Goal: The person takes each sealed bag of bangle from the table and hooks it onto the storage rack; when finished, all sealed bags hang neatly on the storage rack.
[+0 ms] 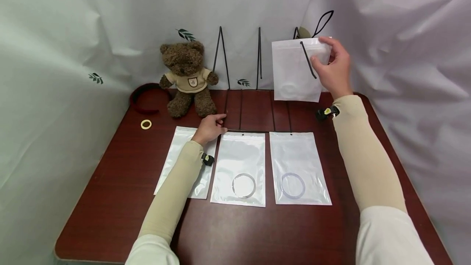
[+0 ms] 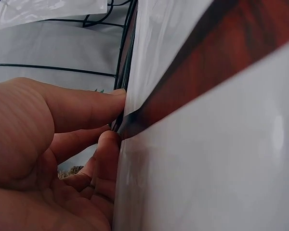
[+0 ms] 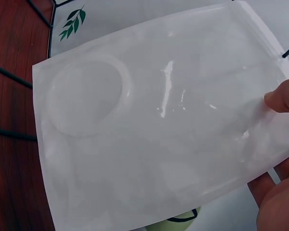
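Observation:
My right hand (image 1: pixel 335 70) grips the top right corner of a white zip bag (image 1: pixel 292 79), thumb in front and fingers behind. One black prong (image 1: pixel 308 60) of a wire rack shows against the bag's top edge. A ring-shaped bangle (image 3: pixel 127 86) shows faintly through the bag in the right wrist view. Down on the table, my left hand (image 1: pixel 209 129) pinches the front left of the rack's wire base (image 2: pixel 120 113) between thumb and fingers. Two bags, the middle bag (image 1: pixel 241 154) and right bag (image 1: pixel 298 154), lie just in front, each with a bangle inside.
A left bag (image 1: pixel 180 146) lies partly beneath my left forearm. Behind it sit a brown teddy bear (image 1: pixel 188 79), a dark red headband (image 1: pixel 133 101) and a small yellow ring (image 1: pixel 146 120). Pale curtains (image 1: pixel 121 23) enclose the dark red table (image 1: pixel 110 199).

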Tool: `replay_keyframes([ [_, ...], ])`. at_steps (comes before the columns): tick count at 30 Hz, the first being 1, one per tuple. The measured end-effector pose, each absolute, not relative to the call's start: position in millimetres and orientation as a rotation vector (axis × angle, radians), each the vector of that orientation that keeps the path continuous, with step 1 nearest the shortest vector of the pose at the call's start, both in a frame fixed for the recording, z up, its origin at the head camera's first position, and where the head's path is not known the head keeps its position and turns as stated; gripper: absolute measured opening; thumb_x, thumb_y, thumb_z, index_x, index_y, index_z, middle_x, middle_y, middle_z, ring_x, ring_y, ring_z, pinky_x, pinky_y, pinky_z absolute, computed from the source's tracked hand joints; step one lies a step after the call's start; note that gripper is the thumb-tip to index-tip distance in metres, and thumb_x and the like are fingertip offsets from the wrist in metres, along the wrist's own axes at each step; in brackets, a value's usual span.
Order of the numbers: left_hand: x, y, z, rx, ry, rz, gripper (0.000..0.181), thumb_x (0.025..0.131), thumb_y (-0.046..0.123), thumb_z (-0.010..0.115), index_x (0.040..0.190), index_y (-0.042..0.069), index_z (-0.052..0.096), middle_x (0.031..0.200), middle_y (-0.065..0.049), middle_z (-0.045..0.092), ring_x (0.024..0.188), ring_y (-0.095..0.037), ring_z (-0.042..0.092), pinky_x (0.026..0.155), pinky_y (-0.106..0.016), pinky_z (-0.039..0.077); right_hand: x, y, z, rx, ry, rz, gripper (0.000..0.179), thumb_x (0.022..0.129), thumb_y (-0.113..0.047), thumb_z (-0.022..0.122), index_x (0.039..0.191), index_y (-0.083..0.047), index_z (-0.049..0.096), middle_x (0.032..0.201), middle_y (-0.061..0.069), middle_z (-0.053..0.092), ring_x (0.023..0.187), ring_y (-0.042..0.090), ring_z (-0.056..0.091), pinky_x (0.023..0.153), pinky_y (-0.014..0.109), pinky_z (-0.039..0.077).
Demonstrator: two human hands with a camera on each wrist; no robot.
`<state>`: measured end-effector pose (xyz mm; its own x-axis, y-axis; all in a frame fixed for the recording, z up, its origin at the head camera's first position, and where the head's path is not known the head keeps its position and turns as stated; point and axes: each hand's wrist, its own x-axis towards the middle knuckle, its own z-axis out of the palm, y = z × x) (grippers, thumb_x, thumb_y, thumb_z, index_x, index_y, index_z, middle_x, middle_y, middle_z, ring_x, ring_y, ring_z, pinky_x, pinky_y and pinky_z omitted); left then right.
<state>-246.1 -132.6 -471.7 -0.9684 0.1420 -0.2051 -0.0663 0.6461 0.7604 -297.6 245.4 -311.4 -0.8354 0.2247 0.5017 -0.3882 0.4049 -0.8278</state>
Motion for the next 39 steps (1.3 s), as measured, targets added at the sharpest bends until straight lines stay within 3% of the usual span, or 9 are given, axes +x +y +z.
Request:
replay_keyframes([
  [15, -247.1, -132.5, -469.6, 0.057, 2.607, 1.218, 0.061, 0.09, 0.016, 0.073, 0.147, 0.021, 0.053, 0.123, -0.008, 0.061, 0.098, -0.023, 0.058, 0.079, -0.035, 0.047, -308.4, 243.0, -303.9, 0.138, -2.097, 1.54, 0.049, 0.082, -0.005, 0.073, 0.128, -0.02, 0.069, 0.108, -0.008, 0.065, 0.069, 0.005, 0.058, 0.069, 0.017, 0.046],
  [20, -247.9, -133.0, -469.6, 0.052, 2.604, 1.205, 0.061, 0.09, 0.016, 0.073, 0.147, 0.022, 0.053, 0.123, -0.008, 0.06, 0.097, -0.023, 0.057, 0.078, -0.034, 0.046, -304.4, 252.8, -305.2, 0.136, -2.13, 1.554, 0.053, 0.082, -0.008, 0.075, 0.132, -0.021, 0.067, 0.115, -0.006, 0.064, 0.093, 0.009, 0.065, 0.081, 0.016, 0.049],
  [25, -248.6, -132.6, -470.1, 0.049, 2.598, 1.205, 0.061, 0.09, 0.016, 0.073, 0.147, 0.022, 0.053, 0.123, -0.008, 0.061, 0.097, -0.023, 0.057, 0.079, -0.034, 0.046, -301.3, 272.1, -317.2, 0.088, -2.224, 1.384, 0.048, 0.082, -0.016, 0.078, 0.129, -0.023, 0.069, 0.122, -0.012, 0.06, 0.118, 0.013, 0.06, 0.092, 0.019, 0.047],
  [29, -248.0, -132.6, -469.1, 0.048, 2.592, 1.225, 0.061, 0.09, 0.015, 0.073, 0.148, 0.021, 0.052, 0.123, -0.007, 0.06, 0.097, -0.023, 0.057, 0.08, -0.035, 0.046, -290.8, 284.2, -330.4, 0.103, -2.306, 1.308, 0.046, 0.084, -0.018, 0.079, 0.129, -0.02, 0.069, 0.119, -0.015, 0.061, 0.119, 0.008, 0.057, 0.096, 0.022, 0.049],
  [35, -248.1, -132.4, -467.8, 0.056, 2.588, 1.237, 0.061, 0.09, 0.015, 0.073, 0.147, 0.02, 0.053, 0.121, -0.008, 0.06, 0.094, -0.023, 0.056, 0.078, -0.035, 0.045, -266.9, 292.5, -358.8, 0.181, -2.429, 1.247, 0.045, 0.087, -0.022, 0.078, 0.13, -0.016, 0.068, 0.127, 0.002, 0.067, 0.115, 0.001, 0.06, 0.099, 0.025, 0.052],
  [39, -247.9, -133.7, -468.0, 0.05, 2.571, 1.231, 0.061, 0.09, 0.015, 0.073, 0.148, 0.02, 0.052, 0.123, -0.008, 0.06, 0.093, -0.023, 0.056, 0.076, -0.035, 0.045, -252.8, 294.5, -379.5, 0.221, -2.526, 1.211, 0.046, 0.089, -0.026, 0.077, 0.132, -0.017, 0.066, 0.129, 0.007, 0.068, 0.111, -0.003, 0.06, 0.096, 0.02, 0.05],
])
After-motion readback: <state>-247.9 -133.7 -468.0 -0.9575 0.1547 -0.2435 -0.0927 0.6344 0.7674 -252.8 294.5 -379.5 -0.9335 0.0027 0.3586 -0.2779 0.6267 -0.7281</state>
